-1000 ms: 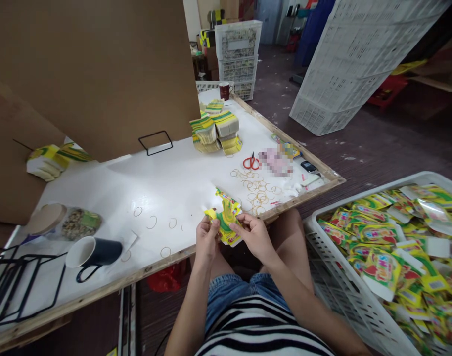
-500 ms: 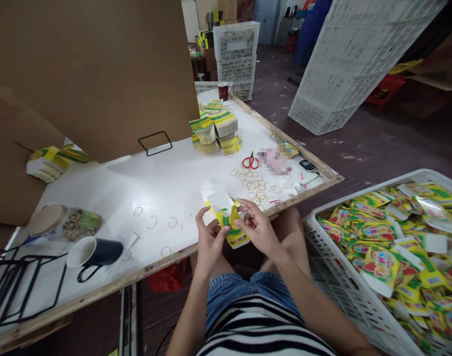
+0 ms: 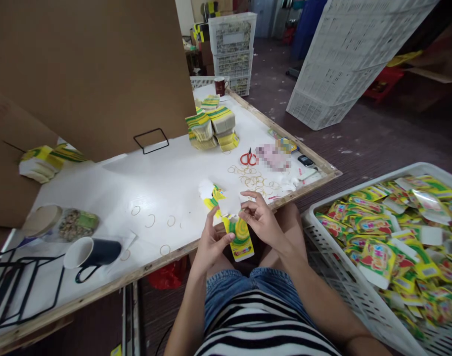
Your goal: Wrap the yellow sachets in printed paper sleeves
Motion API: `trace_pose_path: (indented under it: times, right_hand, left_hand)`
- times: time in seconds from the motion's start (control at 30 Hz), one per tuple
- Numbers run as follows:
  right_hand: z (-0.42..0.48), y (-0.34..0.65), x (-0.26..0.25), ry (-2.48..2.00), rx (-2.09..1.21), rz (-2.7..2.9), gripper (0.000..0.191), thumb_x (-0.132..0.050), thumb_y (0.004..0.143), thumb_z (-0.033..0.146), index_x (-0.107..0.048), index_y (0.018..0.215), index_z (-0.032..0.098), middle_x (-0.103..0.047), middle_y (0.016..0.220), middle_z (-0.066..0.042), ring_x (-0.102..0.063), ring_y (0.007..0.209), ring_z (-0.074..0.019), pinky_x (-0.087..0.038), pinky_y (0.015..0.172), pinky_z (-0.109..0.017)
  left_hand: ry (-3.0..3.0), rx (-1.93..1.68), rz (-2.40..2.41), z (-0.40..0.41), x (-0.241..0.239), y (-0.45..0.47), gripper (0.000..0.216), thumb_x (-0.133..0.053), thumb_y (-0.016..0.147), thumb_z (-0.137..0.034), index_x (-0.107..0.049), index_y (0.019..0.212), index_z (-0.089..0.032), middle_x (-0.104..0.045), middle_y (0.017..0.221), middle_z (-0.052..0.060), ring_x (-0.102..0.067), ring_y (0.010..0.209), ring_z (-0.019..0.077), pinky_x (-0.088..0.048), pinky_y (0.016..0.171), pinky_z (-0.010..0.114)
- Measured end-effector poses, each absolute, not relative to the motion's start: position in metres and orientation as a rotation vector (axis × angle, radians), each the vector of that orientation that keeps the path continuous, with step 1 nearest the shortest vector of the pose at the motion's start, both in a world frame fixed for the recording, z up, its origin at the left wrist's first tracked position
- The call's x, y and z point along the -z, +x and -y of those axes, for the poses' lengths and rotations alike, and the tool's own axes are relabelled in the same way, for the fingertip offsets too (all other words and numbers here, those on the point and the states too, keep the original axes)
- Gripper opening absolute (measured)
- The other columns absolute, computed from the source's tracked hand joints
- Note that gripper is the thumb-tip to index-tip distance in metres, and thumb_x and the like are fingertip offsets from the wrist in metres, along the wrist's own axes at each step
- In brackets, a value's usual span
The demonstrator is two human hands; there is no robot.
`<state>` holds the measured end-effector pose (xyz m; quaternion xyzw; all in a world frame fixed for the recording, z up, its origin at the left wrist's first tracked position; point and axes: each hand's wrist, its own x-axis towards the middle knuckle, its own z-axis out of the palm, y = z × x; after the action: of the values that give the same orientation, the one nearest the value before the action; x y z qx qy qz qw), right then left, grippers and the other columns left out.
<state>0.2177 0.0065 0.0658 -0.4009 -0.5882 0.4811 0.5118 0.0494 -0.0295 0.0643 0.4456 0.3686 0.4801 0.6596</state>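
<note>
A yellow and green printed carton (image 3: 242,243) hangs over my lap just past the table's front edge. Its printed front faces me, and a white flap stands at its top. My left hand (image 3: 216,244) grips the carton's left side, thumb across the front. At the upper right edge, by the white flap, my right hand (image 3: 261,217) pinches with thumb and fingertips; the exact contact is partly hidden. Just beyond my left fingers, flat cartons (image 3: 211,194) with white and yellow-green faces lie on the white table (image 3: 114,193).
Right of me, a white basket (image 3: 363,184) holds many printed cartons. Loose rubber bands (image 3: 253,180) and red-handled scissors (image 3: 248,157) lie on the table. Bundled carton stacks (image 3: 213,127) stand farther back. A dark mug (image 3: 105,252) lies tipped at left, near a black wire rack (image 3: 29,287).
The carton has straightened into a longer shape, its lower end now closer to me. My right hand has shifted slightly up at its top edge. The view has moved a little.
</note>
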Motion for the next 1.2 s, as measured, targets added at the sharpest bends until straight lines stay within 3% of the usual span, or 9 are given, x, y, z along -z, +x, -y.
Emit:
trace_pose_path:
  times: [0.1, 0.17, 0.27, 0.37, 0.53, 0.77, 0.87, 1.03, 1.2]
  right_hand:
    - [-0.006, 0.223, -0.071, -0.953, -1.070, 1.510, 0.022, -0.056, 0.089, 0.039, -0.069, 0.096, 0.022, -0.062, 0.097, -0.006, -0.058, 0.090, -0.0195, -0.049, 0.076, -0.031]
    - [-0.006, 0.229, -0.076, -0.967, -1.041, 1.557, 0.028, -0.054, 0.090, 0.042, -0.073, 0.086, 0.021, -0.061, 0.097, -0.008, -0.057, 0.095, -0.0219, -0.048, 0.077, -0.033]
    - [-0.004, 0.234, -0.081, -1.064, -1.197, 1.588, 0.027, -0.058, 0.087, 0.040, -0.070, 0.102, 0.021, -0.059, 0.080, -0.003, -0.054, 0.072, -0.0163, -0.045, 0.062, -0.027]
    - [-0.003, 0.231, -0.081, -1.121, -1.329, 1.622, 0.040, -0.062, 0.081, 0.029, -0.058, 0.120, 0.022, -0.052, 0.067, 0.005, -0.046, 0.058, -0.0115, -0.039, 0.054, -0.023]
    - [-0.005, 0.221, -0.079, -1.255, -1.167, 1.684, 0.034, -0.056, 0.077, 0.020, -0.054, 0.112, 0.021, -0.041, 0.058, 0.009, -0.041, 0.052, -0.0103, -0.034, 0.051, -0.021]
    - [-0.002, 0.209, -0.079, -1.389, -0.939, 1.793, 0.030, -0.054, 0.078, 0.018, -0.049, 0.107, 0.021, -0.038, 0.054, 0.010, -0.044, 0.049, -0.0126, -0.033, 0.054, -0.023]
    - [0.001, 0.209, -0.078, -1.371, -0.937, 1.809, 0.026, -0.053, 0.080, 0.021, -0.047, 0.106, 0.022, -0.039, 0.053, 0.010, -0.044, 0.048, -0.0132, -0.033, 0.053, -0.023]
    - [0.003, 0.210, -0.076, -1.431, -0.967, 1.840, 0.037, -0.060, 0.078, 0.023, -0.046, 0.112, 0.022, -0.046, 0.055, 0.010, -0.048, 0.050, -0.0139, -0.033, 0.053, -0.023]
    - [0.001, 0.218, -0.080, -1.375, -0.921, 1.847, 0.029, -0.059, 0.082, 0.023, -0.056, 0.111, 0.023, -0.057, 0.065, 0.004, -0.052, 0.056, -0.0142, -0.039, 0.057, -0.025]
  left_hand:
    - [1.018, -1.077, -0.883, 0.027, -0.064, 0.049, 0.056, -0.075, 0.075, -0.029, -0.045, 0.121, -0.022, -0.072, 0.101, 0.008, -0.071, 0.084, 0.0197, -0.055, 0.073, 0.028]
    - [1.030, -1.112, -0.948, 0.027, -0.065, 0.050, 0.049, -0.075, 0.075, -0.029, -0.049, 0.116, -0.022, -0.071, 0.105, 0.008, -0.071, 0.082, 0.0192, -0.056, 0.071, 0.027]
    - [1.059, -1.153, -1.034, 0.027, -0.066, 0.054, 0.048, -0.074, 0.076, -0.029, -0.050, 0.117, -0.022, -0.070, 0.109, 0.008, -0.071, 0.080, 0.0175, -0.056, 0.069, 0.025]
    - [1.089, -1.155, -1.066, 0.029, -0.066, 0.056, 0.048, -0.072, 0.077, -0.027, -0.050, 0.119, -0.023, -0.069, 0.113, 0.007, -0.070, 0.080, 0.0154, -0.055, 0.070, 0.023]
    - [1.110, -1.120, -1.016, 0.030, -0.066, 0.057, 0.049, -0.069, 0.080, -0.027, -0.049, 0.124, -0.024, -0.069, 0.114, 0.008, -0.070, 0.087, 0.0168, -0.056, 0.073, 0.024]
    - [1.050, -1.144, -1.036, 0.031, -0.072, 0.057, 0.051, -0.072, 0.077, -0.029, -0.049, 0.123, -0.023, -0.070, 0.111, 0.008, -0.069, 0.089, 0.0174, -0.055, 0.074, 0.024]
    - [1.019, -1.151, -1.023, 0.032, -0.074, 0.057, 0.052, -0.073, 0.077, -0.030, -0.050, 0.122, -0.022, -0.071, 0.108, 0.008, -0.070, 0.086, 0.0163, -0.055, 0.073, 0.024]
    - [1.028, -1.134, -1.014, 0.032, -0.075, 0.057, 0.052, -0.074, 0.075, -0.030, -0.051, 0.121, -0.021, -0.071, 0.109, 0.010, -0.070, 0.081, 0.0174, -0.056, 0.071, 0.026]
    - [1.022, -1.146, -1.025, 0.030, -0.076, 0.051, 0.053, -0.075, 0.074, -0.030, -0.051, 0.121, -0.022, -0.071, 0.109, 0.010, -0.071, 0.084, 0.0198, -0.056, 0.071, 0.028]
